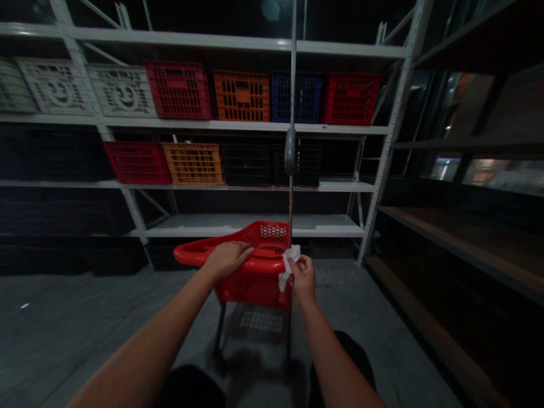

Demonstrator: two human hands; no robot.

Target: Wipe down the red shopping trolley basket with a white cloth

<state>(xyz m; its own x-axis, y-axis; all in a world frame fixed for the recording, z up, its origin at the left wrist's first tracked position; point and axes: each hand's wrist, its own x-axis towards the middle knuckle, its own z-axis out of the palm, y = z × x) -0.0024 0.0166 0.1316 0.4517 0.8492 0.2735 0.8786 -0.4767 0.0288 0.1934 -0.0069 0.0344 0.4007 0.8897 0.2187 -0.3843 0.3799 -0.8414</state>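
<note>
A red plastic shopping cart (250, 289) with dark legs stands in front of me. My left hand (228, 259) lies over its rim near the middle, with the fingers bent over the edge. At the rim's right end my right hand (302, 275) pinches a crumpled white wipe (291, 258). The wipe touches the red plastic there, beside a thin upright metal pole (293, 85). The undersides of my left fingers are hidden.
Behind the cart, a white metal rack (238, 126) holds red, orange, blue, white and black crates, such as an orange crate (241, 96). Dark shelves (467, 243) run along the right. My knees are low in view, above the grey floor (106, 317).
</note>
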